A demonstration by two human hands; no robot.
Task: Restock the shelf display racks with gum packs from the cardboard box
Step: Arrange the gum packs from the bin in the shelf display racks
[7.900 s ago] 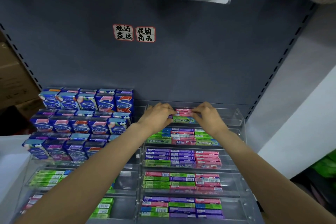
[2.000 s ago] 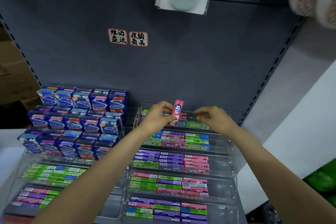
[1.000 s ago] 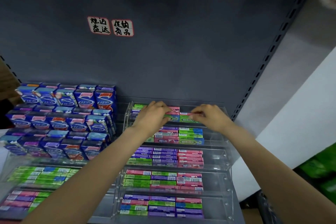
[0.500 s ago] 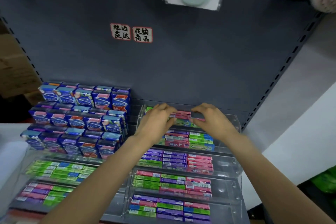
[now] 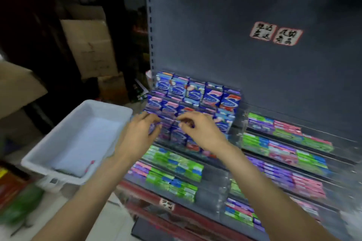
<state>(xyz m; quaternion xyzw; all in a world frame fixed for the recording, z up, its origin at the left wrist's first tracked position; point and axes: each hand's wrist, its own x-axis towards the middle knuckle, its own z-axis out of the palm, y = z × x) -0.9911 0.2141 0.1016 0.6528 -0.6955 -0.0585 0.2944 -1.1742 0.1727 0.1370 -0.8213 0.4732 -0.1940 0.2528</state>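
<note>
- Looking down at the shelf, I've got both hands in front of the stack of blue gum boxes (image 5: 193, 100) on the left rack.
- My left hand (image 5: 137, 135) sits at the left edge of that stack with the fingers curled in toward a blue pack. The frame is pretty smeared, so I honestly can't tell whether it's gripping one or just touching it.
- My right hand (image 5: 201, 131) is just beside it, fingertips bunched together at the front of the blue boxes. Looks like a narrow pinch, but again I can't tell if anything is actually between the fingers.
- The two hands are close together, nearly touching at the fingertips.
- Below the blue boxes are two tiers of flat green and purple gum packs (image 5: 172, 162).
- To the right is the clear acrylic rack (image 5: 243, 123) with several stepped rows of slim gum packs (image 5: 284, 146) in green, pink, purple and blue lying flat.
- Left of the shelf there's a white plastic bin (image 5: 109, 109), with one small pink item lying near its front right corner.
- Brown cardboard boxes (image 5: 90, 47) are stacked in the dark area behind the bin.
- Two red-bordered labels (image 5: 276, 33) with handwritten characters are stuck on the grey back panel (image 5: 215, 25).
</note>
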